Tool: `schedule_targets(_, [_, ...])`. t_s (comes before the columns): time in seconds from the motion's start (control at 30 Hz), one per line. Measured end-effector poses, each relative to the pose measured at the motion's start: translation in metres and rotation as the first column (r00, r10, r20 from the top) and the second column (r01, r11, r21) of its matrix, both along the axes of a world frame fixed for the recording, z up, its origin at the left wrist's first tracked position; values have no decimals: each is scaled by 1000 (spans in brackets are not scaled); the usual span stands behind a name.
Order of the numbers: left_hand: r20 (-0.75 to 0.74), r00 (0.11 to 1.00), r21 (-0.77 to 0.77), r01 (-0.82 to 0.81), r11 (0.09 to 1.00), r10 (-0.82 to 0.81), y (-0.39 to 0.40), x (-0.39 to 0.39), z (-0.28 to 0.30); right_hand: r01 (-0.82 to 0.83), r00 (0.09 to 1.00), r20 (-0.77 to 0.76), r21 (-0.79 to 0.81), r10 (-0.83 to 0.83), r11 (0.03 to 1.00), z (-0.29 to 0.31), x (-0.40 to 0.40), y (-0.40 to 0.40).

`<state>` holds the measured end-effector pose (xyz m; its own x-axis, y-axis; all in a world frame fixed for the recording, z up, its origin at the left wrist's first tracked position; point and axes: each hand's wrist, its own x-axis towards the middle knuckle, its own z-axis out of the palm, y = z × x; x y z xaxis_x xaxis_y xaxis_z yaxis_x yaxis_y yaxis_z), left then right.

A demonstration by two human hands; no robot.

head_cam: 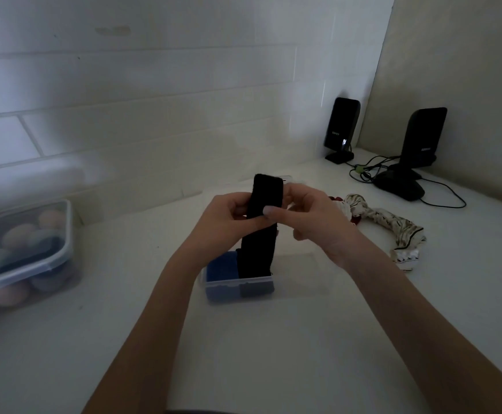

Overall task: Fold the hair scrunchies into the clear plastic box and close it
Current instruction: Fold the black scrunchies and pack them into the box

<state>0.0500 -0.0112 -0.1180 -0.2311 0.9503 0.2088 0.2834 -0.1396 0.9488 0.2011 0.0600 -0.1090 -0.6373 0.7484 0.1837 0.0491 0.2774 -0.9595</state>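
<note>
Head-worn, angled down, close overhead.

You will find no lettering you can read here. Each of the 2 black speakers at the upper right of the frame carries a small pale brand mark: 1 low on the front of the left speaker point(342, 127), 1 on the side of the right speaker point(424, 135). Both marks are too small and blurred to make out.

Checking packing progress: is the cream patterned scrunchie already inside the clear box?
No, the cream patterned scrunchie lies on the counter, right of the clear box.
</note>
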Motion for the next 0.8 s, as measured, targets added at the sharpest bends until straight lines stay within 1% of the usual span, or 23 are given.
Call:
schedule_targets(0.07, [-11, 1000, 16, -28, 999, 28, 1, -1, -1, 3, 999, -36, 28, -2, 1000, 0, -1, -2])
schedule_targets(0.17, [11, 999, 16, -39, 999, 38, 2, -1, 0, 24, 994, -111, 65, -17, 998, 0, -4, -2])
schedule_targets(0.23, [8, 999, 14, -33, 999, 33, 2, 0, 0, 55, 990, -132, 58, -47, 997, 0, -5, -2])
schedule_targets(0.3, [2, 999, 29, -36, 999, 36, 0, 1, 1, 60, 984, -167, -4, -60, 998, -1, -5, -4])
schedule_targets(0.37, [-12, 999, 61, -51, 997, 52, 0, 1, 2, 18, 981, -188, -110, -38, 994, 0, -3, -5])
schedule_targets(0.4, [-22, 998, 84, -60, 995, 62, -1, 1, 2, -16, 987, -158, -148, -8, 989, 0, -2, -6])
schedule_targets(0.43, [-26, 997, 102, -66, 993, 69, -1, 1, 3, -58, 994, -96, -167, 42, 984, 2, 0, -7])
schedule_targets(0.5, [-50, 994, 128, -87, 988, 94, -1, 0, 2, -160, 984, 49, -164, 170, 974, 1, 2, -11])
schedule_targets(0.57, [-95, 986, 130, -122, 984, 135, -1, -1, 1, -206, 969, 112, -134, 221, 969, -1, -2, -15])
schedule_targets(0.67, [-170, 975, 136, -121, 983, 144, -2, 1, 2, -135, 985, 96, -102, 145, 986, -3, -8, -18])
schedule_targets(0.73, [-168, 979, 128, -97, 987, 118, -3, 3, 3, -69, 996, 55, -102, 75, 992, -3, -9, -16])
schedule_targets(0.8, [-118, 992, 81, -44, 996, 54, -3, 5, 3, -11, 1000, 0, -94, 11, 996, -4, -7, -13])
